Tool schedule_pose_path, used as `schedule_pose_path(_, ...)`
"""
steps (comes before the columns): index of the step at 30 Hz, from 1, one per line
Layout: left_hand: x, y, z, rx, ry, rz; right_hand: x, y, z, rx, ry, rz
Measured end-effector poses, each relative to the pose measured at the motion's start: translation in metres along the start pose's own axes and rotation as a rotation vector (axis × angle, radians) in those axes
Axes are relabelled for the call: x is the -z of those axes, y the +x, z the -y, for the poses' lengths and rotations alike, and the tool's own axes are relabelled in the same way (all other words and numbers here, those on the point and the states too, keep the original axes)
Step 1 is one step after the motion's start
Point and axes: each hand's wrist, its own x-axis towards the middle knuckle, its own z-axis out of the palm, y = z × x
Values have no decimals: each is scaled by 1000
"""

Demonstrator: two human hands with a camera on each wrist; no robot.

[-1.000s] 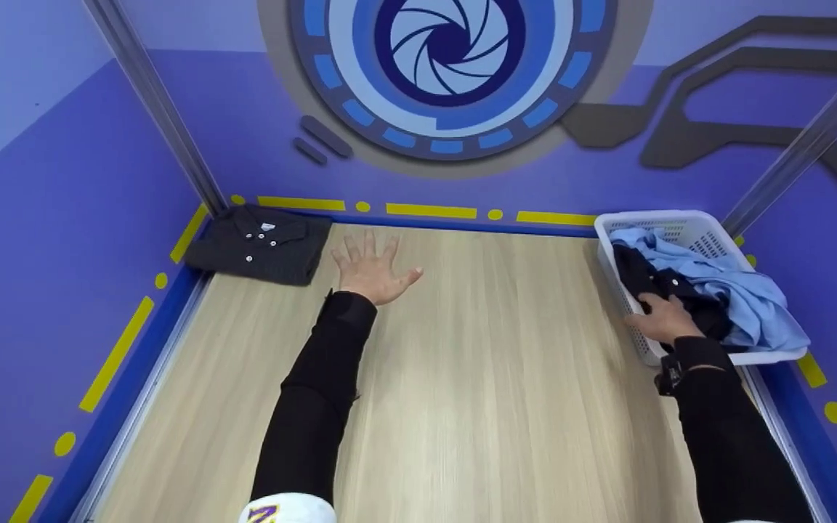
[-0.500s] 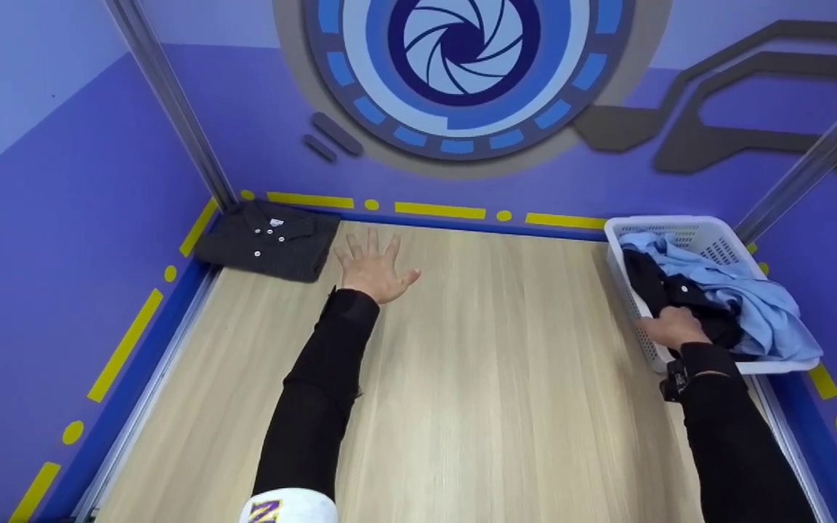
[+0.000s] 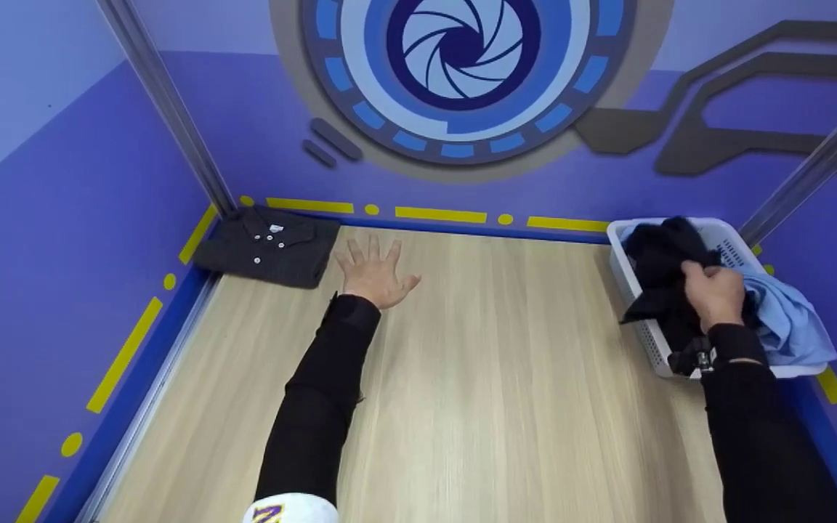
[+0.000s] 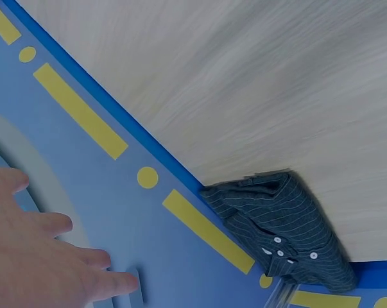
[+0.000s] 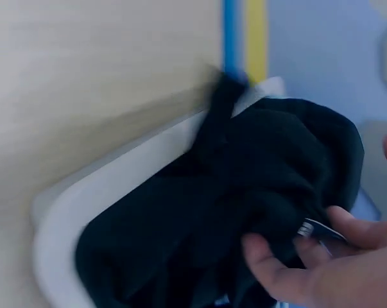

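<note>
At the right, my right hand [image 3: 716, 294] grips a bunched black shirt [image 3: 664, 254] and lifts part of it over the white basket [image 3: 623, 272]. One corner of the shirt hangs over the basket's left rim. The right wrist view shows my fingers [image 5: 264, 256] pinching the black cloth beside a small label. My left hand [image 3: 375, 280] is spread flat with straight fingers over the wooden tabletop and holds nothing. Near it, in the back left corner, lies a neatly folded dark striped shirt [image 3: 266, 247] with white buttons.
A crumpled light blue garment [image 3: 789, 319] lies in the basket and drapes over its right side. Purple panels with yellow dashes border the tabletop [image 3: 491, 378] at the back and sides. Metal posts [image 3: 171, 116] stand at the back corners.
My right hand has taken hold of the black shirt in the basket and moved up and right, raising the cloth. The left hand and the folded shirt have stayed in place.
</note>
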Motion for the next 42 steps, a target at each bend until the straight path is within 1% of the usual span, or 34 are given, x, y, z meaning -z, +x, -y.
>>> schedule_pose_path(3, -2, 1, 0, 3, -3, 16, 5, 0, 20, 6, 127, -121)
schedule_pose_path(6, -3, 2, 0, 3, -10, 17, 8, -3, 44, 48, 218, -188)
schedule_pose_path(8, -3, 3, -1, 2, -16, 18, 8, -7, 59, 75, 267, -204)
schedule_pose_path(11, -6, 4, -1, -3, -24, 18, 5, -11, 76, 142, 340, -245)
schedule_pose_path(13, -7, 4, -1, -7, -25, 18, 0, -14, 87, 186, 473, -240)
schedule_pose_path(14, -7, 4, -2, -9, -25, 15, -2, -16, 92, 212, 559, -223)
schedule_pose_path(16, -7, 4, -3, -19, -28, 10, -7, -21, 103, 256, 765, -144)
schedule_pose_path(18, -7, 4, -5, -43, -49, -1, -11, -27, 112, 288, 969, -24)
schedule_pose_path(19, -6, 4, -6, -62, -69, -6, -14, -31, 116, 303, 1043, 47)
schedule_pose_path(21, -4, 3, -10, -112, -126, -12, -19, -38, 122, 331, 1139, 180)
schedule_pose_path(23, -1, 2, -15, -177, -208, -16, -26, -45, 127, 352, 1179, 305)
schedule_pose_path(25, 3, -1, -21, -243, -278, -12, -34, -51, 131, 359, 1180, 417)
schedule_pose_path(26, 5, -2, -25, -274, -305, -14, -38, -54, 133, 360, 1162, 465)
schedule_pose_path(29, 10, -6, -38, -341, -336, -19, -51, -62, 136, 352, 1065, 573)
schedule_pose_path(33, 11, -9, -55, -403, -303, -33, -70, -68, 136, 342, 899, 662)
schedule_pose_path(37, 11, -7, -70, -453, -281, -41, -87, -75, 132, 355, 729, 735)
schedule_pose_path(39, 11, -5, -77, -469, -283, -43, -95, -79, 130, 380, 620, 772)
schedule_pose_path(42, 10, -5, -85, -483, -289, -38, -105, -85, 129, 441, 438, 814)
